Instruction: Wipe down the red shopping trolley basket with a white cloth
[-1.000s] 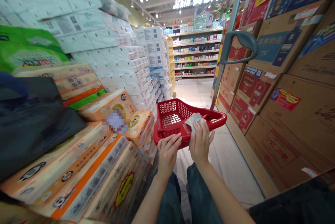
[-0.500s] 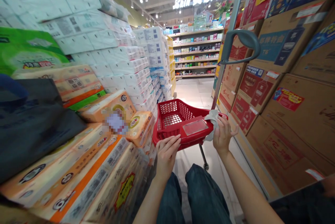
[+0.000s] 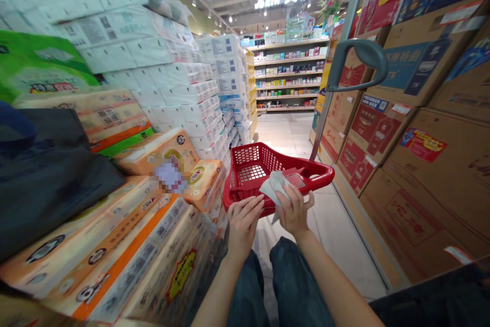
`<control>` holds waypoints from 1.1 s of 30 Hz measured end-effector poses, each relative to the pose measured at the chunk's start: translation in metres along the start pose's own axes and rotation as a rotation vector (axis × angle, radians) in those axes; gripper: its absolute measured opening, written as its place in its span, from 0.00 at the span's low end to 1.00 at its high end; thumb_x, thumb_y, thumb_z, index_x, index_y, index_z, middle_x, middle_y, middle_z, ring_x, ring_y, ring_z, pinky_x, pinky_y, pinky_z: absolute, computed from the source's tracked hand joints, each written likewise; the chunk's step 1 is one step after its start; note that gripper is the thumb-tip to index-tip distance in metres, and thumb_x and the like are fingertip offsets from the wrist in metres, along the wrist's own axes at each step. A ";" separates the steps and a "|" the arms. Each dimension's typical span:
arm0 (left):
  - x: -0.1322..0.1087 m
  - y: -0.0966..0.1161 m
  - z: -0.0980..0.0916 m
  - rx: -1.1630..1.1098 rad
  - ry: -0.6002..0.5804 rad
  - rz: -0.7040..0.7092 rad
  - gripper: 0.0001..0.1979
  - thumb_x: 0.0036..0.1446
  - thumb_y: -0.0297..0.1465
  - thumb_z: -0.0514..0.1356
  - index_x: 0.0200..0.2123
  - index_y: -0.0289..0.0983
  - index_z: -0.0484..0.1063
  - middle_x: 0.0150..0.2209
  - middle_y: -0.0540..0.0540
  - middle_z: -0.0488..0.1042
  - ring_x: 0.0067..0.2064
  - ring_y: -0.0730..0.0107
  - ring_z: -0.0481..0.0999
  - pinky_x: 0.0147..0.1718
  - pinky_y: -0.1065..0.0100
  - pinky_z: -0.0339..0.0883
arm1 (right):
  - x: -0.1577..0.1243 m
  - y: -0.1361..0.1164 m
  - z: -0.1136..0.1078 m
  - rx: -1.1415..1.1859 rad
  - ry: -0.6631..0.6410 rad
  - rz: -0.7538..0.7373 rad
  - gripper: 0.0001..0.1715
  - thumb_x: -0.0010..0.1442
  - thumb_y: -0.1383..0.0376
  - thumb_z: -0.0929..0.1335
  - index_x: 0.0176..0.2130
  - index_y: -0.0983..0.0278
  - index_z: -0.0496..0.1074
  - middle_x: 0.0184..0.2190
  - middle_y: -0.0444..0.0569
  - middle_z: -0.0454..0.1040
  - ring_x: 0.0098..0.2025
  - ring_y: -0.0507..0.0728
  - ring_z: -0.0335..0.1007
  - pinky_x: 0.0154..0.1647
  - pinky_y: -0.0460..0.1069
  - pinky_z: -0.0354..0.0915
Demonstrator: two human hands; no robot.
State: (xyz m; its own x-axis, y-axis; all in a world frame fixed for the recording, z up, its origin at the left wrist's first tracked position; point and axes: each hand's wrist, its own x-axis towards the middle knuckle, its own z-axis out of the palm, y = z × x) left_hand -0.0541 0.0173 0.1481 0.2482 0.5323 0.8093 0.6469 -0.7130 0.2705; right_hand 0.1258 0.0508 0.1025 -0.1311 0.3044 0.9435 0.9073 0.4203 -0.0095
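In front of my knees stands a red plastic shopping basket (image 3: pixel 281 161) with perforated walls, tilted a little and with nothing visible inside. My left hand (image 3: pixel 245 217) grips its near left rim, fingers laid over the edge. A pale, crumpled cloth or wipe (image 3: pixel 274 186) lies against the near rim, beside the flat panel. My right hand (image 3: pixel 294 209) presses that cloth on the rim, with its fingers closed over it. Beyond the basket's right end rises a metal pole with a grey loop handle (image 3: pixel 360 67).
Packs of tissues in orange wrapping (image 3: pixel 206 184) are piled at the left, with a dark bag (image 3: pixel 49 174) on them. White tissue packs (image 3: pixel 126 56) tower behind. Cardboard cartons (image 3: pixel 432 184) line the right side. Stocked shelves (image 3: pixel 287 77) stand across the tiled floor.
My right hand has slid the cloth leftward along the rim, from the basket's right end to near its middle. My left hand keeps its place on the rim.
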 end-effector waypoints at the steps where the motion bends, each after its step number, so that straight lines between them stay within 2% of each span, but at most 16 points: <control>1: 0.000 0.000 -0.001 0.000 -0.010 0.000 0.14 0.65 0.25 0.56 0.52 0.42 0.72 0.51 0.47 0.77 0.51 0.63 0.72 0.48 0.58 0.59 | -0.002 0.019 0.000 -0.016 0.027 -0.003 0.20 0.62 0.65 0.59 0.53 0.59 0.67 0.52 0.53 0.71 0.59 0.62 0.63 0.65 0.66 0.35; 3: 0.000 0.001 -0.001 0.005 -0.020 -0.002 0.15 0.65 0.24 0.56 0.53 0.43 0.71 0.52 0.47 0.76 0.51 0.63 0.72 0.48 0.58 0.59 | -0.004 0.054 -0.002 -0.037 0.065 0.053 0.21 0.62 0.65 0.58 0.52 0.62 0.67 0.52 0.54 0.70 0.58 0.62 0.64 0.65 0.65 0.36; 5: 0.000 0.002 0.002 0.018 -0.017 -0.007 0.16 0.65 0.24 0.56 0.53 0.43 0.71 0.53 0.48 0.76 0.52 0.63 0.72 0.48 0.58 0.58 | -0.003 0.079 -0.005 -0.037 0.080 0.162 0.21 0.63 0.64 0.56 0.53 0.63 0.67 0.53 0.56 0.70 0.57 0.61 0.65 0.64 0.65 0.38; 8: 0.000 0.007 0.009 0.033 -0.009 -0.007 0.16 0.65 0.25 0.56 0.54 0.44 0.71 0.53 0.48 0.76 0.52 0.63 0.72 0.49 0.58 0.58 | 0.005 0.084 -0.010 0.013 0.095 0.355 0.22 0.65 0.64 0.54 0.52 0.64 0.67 0.53 0.56 0.70 0.58 0.61 0.63 0.63 0.64 0.42; 10: 0.000 0.010 0.012 0.036 0.007 -0.003 0.16 0.65 0.25 0.56 0.54 0.44 0.71 0.52 0.48 0.76 0.51 0.63 0.72 0.49 0.58 0.58 | 0.017 0.065 -0.015 0.055 0.081 0.439 0.21 0.66 0.63 0.54 0.50 0.64 0.68 0.52 0.55 0.71 0.58 0.60 0.63 0.63 0.64 0.43; 12: 0.001 0.013 0.014 0.039 0.019 0.002 0.16 0.65 0.25 0.56 0.54 0.43 0.71 0.52 0.47 0.77 0.51 0.63 0.73 0.49 0.58 0.58 | 0.032 0.033 -0.021 0.109 -0.001 0.438 0.19 0.67 0.64 0.55 0.49 0.63 0.69 0.51 0.54 0.72 0.57 0.59 0.65 0.65 0.63 0.42; 16: 0.000 0.014 0.014 0.044 0.056 0.004 0.13 0.65 0.25 0.55 0.50 0.40 0.73 0.49 0.46 0.78 0.50 0.62 0.73 0.48 0.58 0.58 | 0.065 -0.030 -0.032 0.278 -0.314 0.250 0.18 0.67 0.65 0.57 0.49 0.60 0.71 0.51 0.49 0.74 0.57 0.56 0.66 0.68 0.59 0.42; 19: -0.001 0.010 0.012 0.045 0.076 0.000 0.13 0.65 0.25 0.55 0.50 0.40 0.74 0.47 0.45 0.79 0.50 0.62 0.73 0.47 0.58 0.59 | 0.082 -0.045 -0.034 0.306 -0.441 0.180 0.17 0.68 0.64 0.59 0.50 0.58 0.72 0.51 0.47 0.76 0.58 0.56 0.67 0.69 0.61 0.37; 21: -0.002 0.008 0.008 0.050 0.049 0.002 0.15 0.65 0.24 0.55 0.52 0.41 0.72 0.49 0.46 0.78 0.51 0.62 0.73 0.48 0.58 0.59 | 0.088 -0.038 -0.033 0.297 -0.478 0.141 0.17 0.68 0.63 0.59 0.50 0.56 0.72 0.51 0.45 0.76 0.57 0.56 0.68 0.70 0.63 0.32; 24: -0.004 0.004 0.003 0.050 0.003 0.007 0.18 0.64 0.23 0.55 0.55 0.43 0.70 0.53 0.46 0.76 0.53 0.62 0.72 0.49 0.57 0.58 | 0.087 -0.006 -0.034 0.255 -0.491 0.140 0.18 0.68 0.63 0.58 0.52 0.55 0.72 0.52 0.45 0.76 0.57 0.57 0.68 0.69 0.66 0.29; 26: -0.005 0.003 0.002 0.043 -0.004 0.005 0.18 0.65 0.23 0.55 0.55 0.44 0.69 0.54 0.47 0.75 0.53 0.62 0.72 0.50 0.57 0.58 | 0.082 0.022 -0.036 0.214 -0.489 0.194 0.19 0.69 0.62 0.58 0.52 0.55 0.72 0.52 0.44 0.76 0.59 0.58 0.67 0.68 0.68 0.28; 29: -0.004 0.006 0.003 0.034 0.012 -0.002 0.18 0.65 0.23 0.55 0.55 0.44 0.70 0.53 0.47 0.76 0.53 0.63 0.72 0.50 0.57 0.58 | 0.075 0.059 -0.038 0.185 -0.476 0.374 0.20 0.68 0.59 0.57 0.49 0.54 0.74 0.50 0.44 0.77 0.59 0.60 0.66 0.67 0.71 0.30; 31: -0.003 0.009 0.004 0.034 0.015 -0.008 0.17 0.65 0.23 0.56 0.54 0.43 0.70 0.53 0.48 0.76 0.52 0.63 0.72 0.49 0.58 0.58 | 0.072 0.067 -0.036 0.154 -0.443 0.501 0.21 0.68 0.59 0.56 0.48 0.55 0.74 0.49 0.45 0.77 0.58 0.61 0.68 0.65 0.73 0.31; 33: -0.001 0.013 0.005 0.039 0.016 -0.013 0.16 0.65 0.24 0.56 0.54 0.43 0.71 0.52 0.48 0.76 0.51 0.63 0.73 0.49 0.58 0.58 | 0.073 0.055 -0.034 0.103 -0.392 0.526 0.21 0.67 0.61 0.57 0.48 0.57 0.75 0.49 0.48 0.77 0.56 0.61 0.69 0.66 0.72 0.32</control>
State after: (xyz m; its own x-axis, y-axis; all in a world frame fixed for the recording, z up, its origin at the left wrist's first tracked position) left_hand -0.0425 0.0101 0.1484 0.2280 0.5339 0.8142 0.6778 -0.6874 0.2610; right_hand 0.1797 0.0672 0.1817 0.1654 0.7718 0.6140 0.8498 0.2043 -0.4858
